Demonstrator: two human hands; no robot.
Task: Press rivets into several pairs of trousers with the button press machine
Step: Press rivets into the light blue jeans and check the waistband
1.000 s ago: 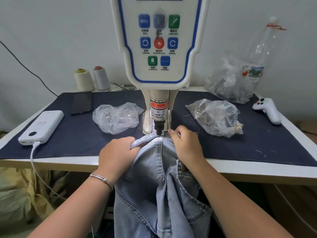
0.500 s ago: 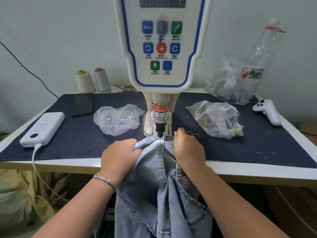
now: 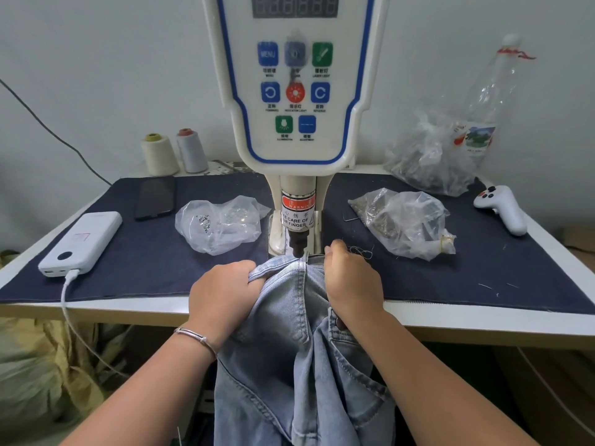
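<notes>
Light blue denim trousers (image 3: 299, 358) hang over the table's front edge, their top edge lying under the punch (image 3: 297, 244) of the white button press machine (image 3: 296, 91). My left hand (image 3: 222, 294) grips a fold of the denim on the left of the punch. My right hand (image 3: 351, 281) grips the denim on the right, its fingertips close beside the punch. No rivet shows; the spot under the punch is hidden by cloth and fingers.
A dark blue mat (image 3: 450, 278) covers the table. On it lie two clear bags of small metal parts (image 3: 222, 226) (image 3: 405, 223), a larger bag (image 3: 428, 162), a plastic bottle (image 3: 483, 101), a white controller (image 3: 502, 209), a phone (image 3: 156, 197), a power bank (image 3: 82, 241) and two thread cones (image 3: 159, 154).
Both hands stay on the trousers at the punch with hardly any shift. The camera has tilted up a little, showing more of the machine's display.
</notes>
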